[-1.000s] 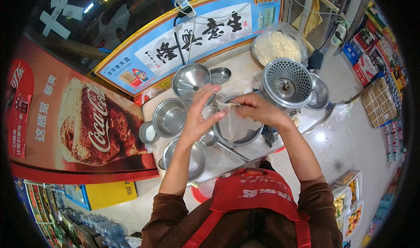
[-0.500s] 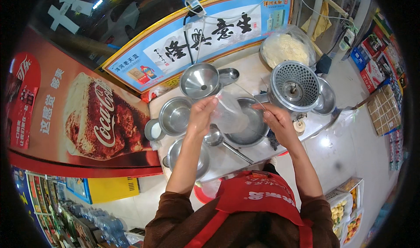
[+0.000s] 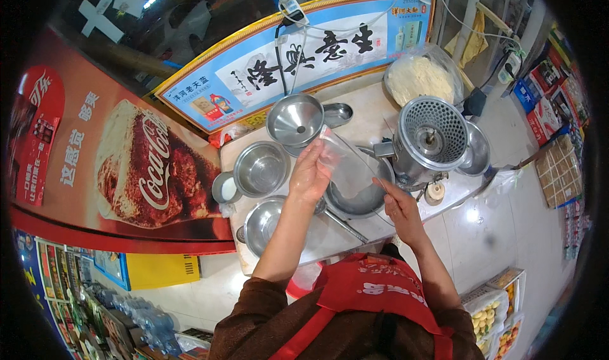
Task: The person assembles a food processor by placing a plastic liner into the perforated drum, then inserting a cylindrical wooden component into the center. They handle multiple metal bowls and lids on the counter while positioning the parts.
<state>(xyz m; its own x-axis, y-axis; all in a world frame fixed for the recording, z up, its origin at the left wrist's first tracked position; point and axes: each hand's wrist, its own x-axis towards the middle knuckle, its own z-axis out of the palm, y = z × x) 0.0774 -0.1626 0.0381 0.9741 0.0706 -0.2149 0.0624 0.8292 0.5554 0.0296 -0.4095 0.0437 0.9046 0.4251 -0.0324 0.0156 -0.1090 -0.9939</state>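
Head view, hands (image 3: 309,175) (image 3: 402,211) apart, left pinching plastic (image 3: 347,170)

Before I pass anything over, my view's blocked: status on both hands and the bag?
Left hand gripping clear plastic bag. Right hand holding thin rod. Steel bowl beneath bag; ladle handle close beside bowl.

The right grip (image 3: 402,211) has moved nearer the apron (image 3: 374,290).
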